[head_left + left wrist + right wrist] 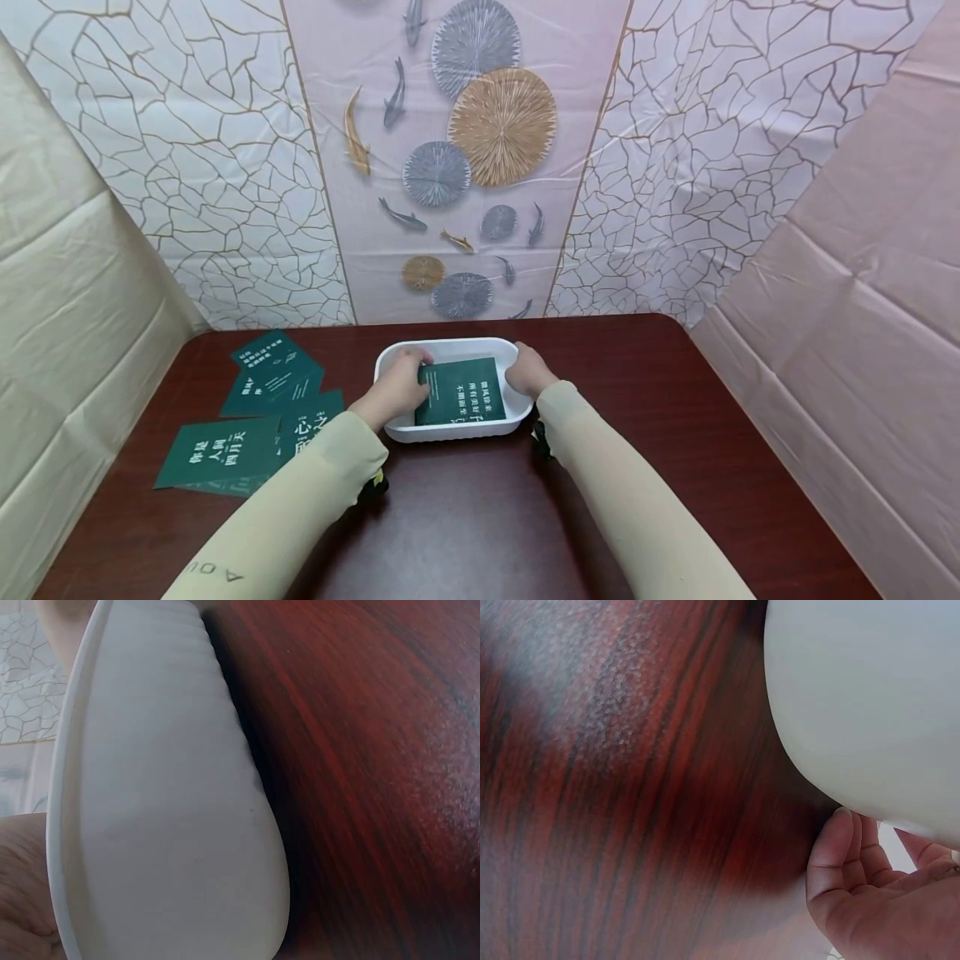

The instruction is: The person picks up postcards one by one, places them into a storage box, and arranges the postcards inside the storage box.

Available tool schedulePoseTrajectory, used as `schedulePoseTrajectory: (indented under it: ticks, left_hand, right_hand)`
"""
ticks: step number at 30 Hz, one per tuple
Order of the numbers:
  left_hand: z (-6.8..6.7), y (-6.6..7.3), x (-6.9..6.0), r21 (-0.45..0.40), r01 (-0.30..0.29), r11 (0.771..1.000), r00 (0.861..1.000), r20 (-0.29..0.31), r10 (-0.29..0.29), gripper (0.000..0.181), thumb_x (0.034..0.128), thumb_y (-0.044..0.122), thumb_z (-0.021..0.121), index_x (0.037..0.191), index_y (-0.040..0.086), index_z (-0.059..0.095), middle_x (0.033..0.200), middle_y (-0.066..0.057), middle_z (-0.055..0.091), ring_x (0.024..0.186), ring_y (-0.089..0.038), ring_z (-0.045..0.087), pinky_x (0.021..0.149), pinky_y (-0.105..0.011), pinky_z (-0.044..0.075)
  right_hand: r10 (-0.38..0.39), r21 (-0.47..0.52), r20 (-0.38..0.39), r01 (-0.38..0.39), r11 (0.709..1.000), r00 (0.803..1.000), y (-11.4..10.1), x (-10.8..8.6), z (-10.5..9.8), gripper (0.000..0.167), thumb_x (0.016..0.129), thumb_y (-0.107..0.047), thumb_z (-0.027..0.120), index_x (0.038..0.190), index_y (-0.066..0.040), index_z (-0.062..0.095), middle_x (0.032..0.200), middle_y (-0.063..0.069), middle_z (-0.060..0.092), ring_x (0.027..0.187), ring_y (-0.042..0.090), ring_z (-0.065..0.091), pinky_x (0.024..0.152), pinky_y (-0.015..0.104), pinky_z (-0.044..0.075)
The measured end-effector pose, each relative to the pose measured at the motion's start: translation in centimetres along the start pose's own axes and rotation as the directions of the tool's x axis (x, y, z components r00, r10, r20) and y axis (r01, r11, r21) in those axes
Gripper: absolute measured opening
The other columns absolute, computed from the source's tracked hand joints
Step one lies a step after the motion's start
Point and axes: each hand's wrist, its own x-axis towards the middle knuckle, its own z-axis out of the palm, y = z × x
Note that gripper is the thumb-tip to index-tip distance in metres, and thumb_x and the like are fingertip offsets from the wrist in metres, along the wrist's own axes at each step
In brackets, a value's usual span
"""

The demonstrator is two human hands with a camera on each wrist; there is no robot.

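A white tray (pixel 453 433) with rounded corners stands on the table, and a stack of dark green cards (pixel 450 392) with white printed characters lies inside it. My left hand (pixel 400 385) reaches over the tray's left end and holds the cards by their left edge; its fingertips are partly hidden. At the right end, my right hand (pixel 528 372) grips the tray's rim. Seen from the right wrist, its curled fingers (pixel 832 851) touch the outside of the white wall. The left wrist view shows mostly the tray's front wall (pixel 172 795).
More green cards (pixel 217 450) lie overlapping on the table's left side, with another group (pixel 273 379) behind them. The dark red wooden table (pixel 637 400) is enclosed by patterned cloth (pixel 247 167) at the back and plain cloth on both sides.
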Motion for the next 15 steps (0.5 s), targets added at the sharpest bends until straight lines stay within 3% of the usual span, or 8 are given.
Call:
schedulePoseTrajectory:
  ticks: [8,15]
  left_hand:
    - [0.53,0.05,-0.05,0.125,-0.065,0.990,0.998,0.024,0.062,0.045,0.0766,-0.002,0.064,0.121,-0.006,0.058,0.123,-0.021,0.052,0.113,-0.028,0.050,0.097,-0.040,0.040]
    - [0.93,0.05,0.00,0.221,-0.046,0.974,0.995,0.096,0.026,0.047,0.0815,0.008,0.069,0.126,-0.002,0.059,0.121,-0.018,0.053,0.106,-0.028,0.052,0.095,-0.041,0.041]
  right_hand:
    - [0.025,0.008,0.010,-0.025,1.000,1.000,-0.05,-0.13,-0.16,0.064,0.091,0.003,0.051,0.150,-0.004,0.027,0.144,0.017,0.041,0.127,0.030,0.044,0.102,0.049,0.038]
    - [0.018,0.013,0.010,-0.018,1.000,1.000,-0.09,-0.08,-0.05,0.066,0.091,0.004,0.051,0.151,-0.003,0.026,0.146,0.018,0.038,0.130,0.031,0.041,0.104,0.048,0.036]
